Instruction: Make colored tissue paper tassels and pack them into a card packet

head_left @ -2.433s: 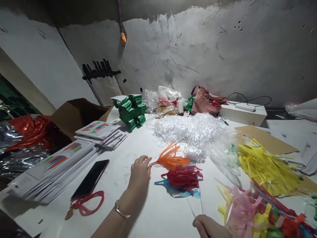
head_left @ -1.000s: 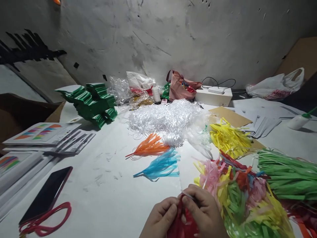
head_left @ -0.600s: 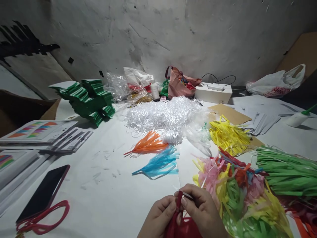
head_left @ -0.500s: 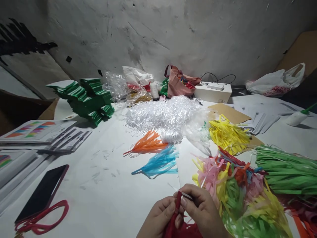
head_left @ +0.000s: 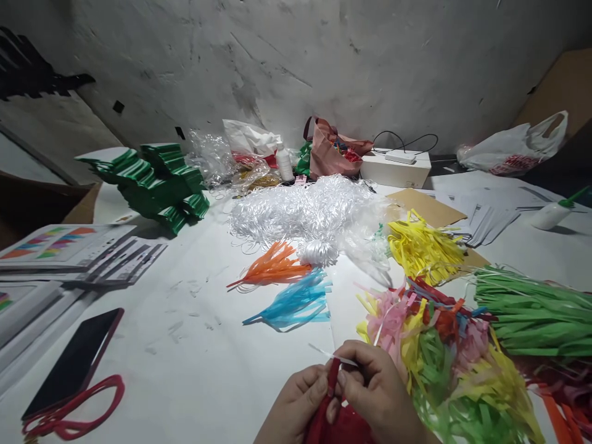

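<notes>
At the bottom centre my left hand [head_left: 300, 394] is closed, pinching the twisted stem of a dark red tissue-paper tassel [head_left: 331, 377]. The tassel's loose strips hang below, partly hidden by my hands. My right hand [head_left: 374, 382] is closed at the top of the same stem, with a thin white ribbon [head_left: 343, 359] between thumb and fingers; one end of the ribbon sticks out to the left. Ahead of my hands lie a blue tassel [head_left: 291, 302] and an orange tassel [head_left: 272, 266], their stems pointing left.
Mixed tassels [head_left: 444, 357] lie right of my hands, beside green tassels [head_left: 536, 311] and yellow ones [head_left: 423, 246]. White ribbon [head_left: 305, 213] is heaped at the back. To the left are a phone [head_left: 74, 364], printed sheets [head_left: 55, 246] and green cut-outs [head_left: 161, 188]. A glue bottle [head_left: 550, 216] stands far right.
The white ribbon's free end now reaches further out to the left of the stem. Both hands keep nearly the same grip. The whole view has shifted slightly.
</notes>
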### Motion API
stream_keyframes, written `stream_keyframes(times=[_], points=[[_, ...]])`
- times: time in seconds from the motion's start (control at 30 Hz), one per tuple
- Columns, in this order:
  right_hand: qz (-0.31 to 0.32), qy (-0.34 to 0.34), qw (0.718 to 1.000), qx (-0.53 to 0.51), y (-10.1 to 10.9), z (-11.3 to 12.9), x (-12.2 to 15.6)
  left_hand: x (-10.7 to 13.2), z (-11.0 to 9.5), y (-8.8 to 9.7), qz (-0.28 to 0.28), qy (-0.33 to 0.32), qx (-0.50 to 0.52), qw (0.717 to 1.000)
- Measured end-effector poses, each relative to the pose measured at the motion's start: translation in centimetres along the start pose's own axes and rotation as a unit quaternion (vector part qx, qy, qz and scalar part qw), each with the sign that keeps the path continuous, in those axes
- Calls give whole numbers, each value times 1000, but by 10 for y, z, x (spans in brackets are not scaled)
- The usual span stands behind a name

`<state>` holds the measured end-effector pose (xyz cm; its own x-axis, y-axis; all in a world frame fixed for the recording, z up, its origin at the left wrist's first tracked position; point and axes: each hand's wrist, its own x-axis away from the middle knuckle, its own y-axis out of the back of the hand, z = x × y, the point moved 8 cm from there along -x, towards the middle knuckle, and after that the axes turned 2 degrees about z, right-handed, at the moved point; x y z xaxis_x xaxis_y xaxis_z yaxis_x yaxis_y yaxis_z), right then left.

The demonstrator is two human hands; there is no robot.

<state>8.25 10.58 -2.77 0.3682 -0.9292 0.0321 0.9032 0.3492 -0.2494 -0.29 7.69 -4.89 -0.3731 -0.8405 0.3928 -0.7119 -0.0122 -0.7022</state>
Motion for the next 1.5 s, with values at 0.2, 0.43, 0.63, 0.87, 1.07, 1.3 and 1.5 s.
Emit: stream_keyframes(times=[0.2, 0.43, 0.63, 0.87, 1.07, 1.3, 1.5], points=[[-18, -2, 998, 54, 4, 3, 0, 0, 2, 3, -10, -6, -33, 999], [-15, 74, 970, 230, 1, 32, 1, 7, -19, 5, -33, -86, -227, 970], [-85, 152, 924, 340, 7, 36, 6, 17, -32, -6, -37, -180, -409, 894], [-34, 98, 943, 315, 8, 29, 4, 6, -19, 20, -65, -121, -265, 954], [-76, 178, 931, 309, 18, 43, 16, 4, -12, 36, -151, -67, -87, 982], [-93, 231, 908, 337, 13, 46, 24, 6, -16, 25, -146, -79, -67, 984], [-110, 228, 899, 356, 13, 43, 23, 8, -19, 23, -140, -100, -106, 979]])
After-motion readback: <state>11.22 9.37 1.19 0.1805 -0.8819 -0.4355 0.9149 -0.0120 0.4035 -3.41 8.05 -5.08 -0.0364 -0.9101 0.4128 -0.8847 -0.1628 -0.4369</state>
